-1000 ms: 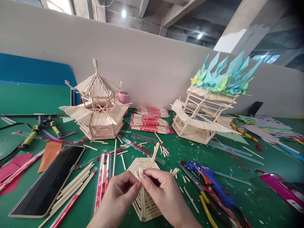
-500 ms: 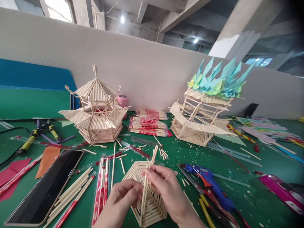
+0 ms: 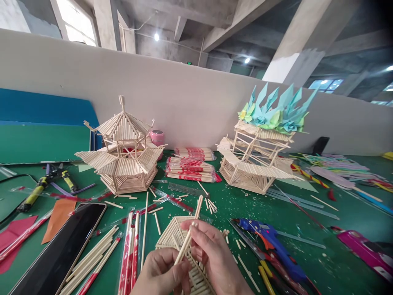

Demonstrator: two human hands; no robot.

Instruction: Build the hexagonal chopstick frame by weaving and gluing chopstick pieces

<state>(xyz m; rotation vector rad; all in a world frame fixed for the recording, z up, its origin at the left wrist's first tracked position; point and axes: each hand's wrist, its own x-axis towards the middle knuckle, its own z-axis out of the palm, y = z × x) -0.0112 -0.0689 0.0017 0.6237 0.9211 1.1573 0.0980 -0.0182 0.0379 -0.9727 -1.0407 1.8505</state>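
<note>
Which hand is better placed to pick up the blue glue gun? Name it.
Right, probably: the right hand lies nearer the blue glue gun than the left hand does, though both hold wooden sticks.

Through my camera I saw pale thin sticks [image 3: 185, 244], held together at a slant, over a many-sided stick panel [image 3: 172, 230] on the tabletop [image 3: 282, 213].

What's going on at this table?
A person's left hand and right hand hold slim, pale wooden sticks, the right pinching near the upper end, the left lower down. Below is a polygonal framework of pale wooden sticks, partly hidden by the hands. Behind stand two tiered, pale wooden-stick models, one with a pointed roof, the other topped with turquoise folded paper. A blue glue gun lies to the right.
</note>
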